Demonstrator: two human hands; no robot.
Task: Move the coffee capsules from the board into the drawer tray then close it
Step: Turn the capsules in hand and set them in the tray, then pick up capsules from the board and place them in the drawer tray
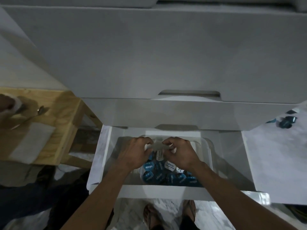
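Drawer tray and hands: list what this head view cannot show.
- Far end of the tray: covered by the left hand and right hand.
- Fingertip contents: curled fingers hide any grasp.
- Capsules at right: blurred; count unclear.
- Capsules in the tray: count unclear, forearms overlap.

Bare forearms; sandalled feet

Left hand and right hand hover, fingers curled.
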